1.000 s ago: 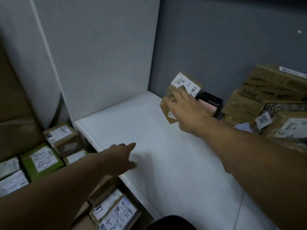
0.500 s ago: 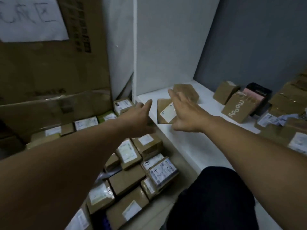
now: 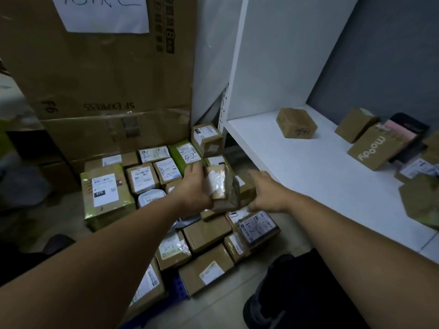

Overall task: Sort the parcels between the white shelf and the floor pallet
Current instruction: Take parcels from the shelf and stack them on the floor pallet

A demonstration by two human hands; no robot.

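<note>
Gripping a small taped box (image 3: 224, 188), the left hand (image 3: 193, 192) is curling its fingers round the box's left side and holding it above the parcels (image 3: 206, 233) on the floor pallet (image 3: 175, 290). The right hand (image 3: 267, 194) is hovering just beside it with fingers loose, grasping nothing; can't tell if it's touching. Half a second ago the box was sitting at the white shelf (image 3: 308, 167) edge, and now it's off the shelf. Likely it's being moved to the pallet pile, not yet set down.
</note>
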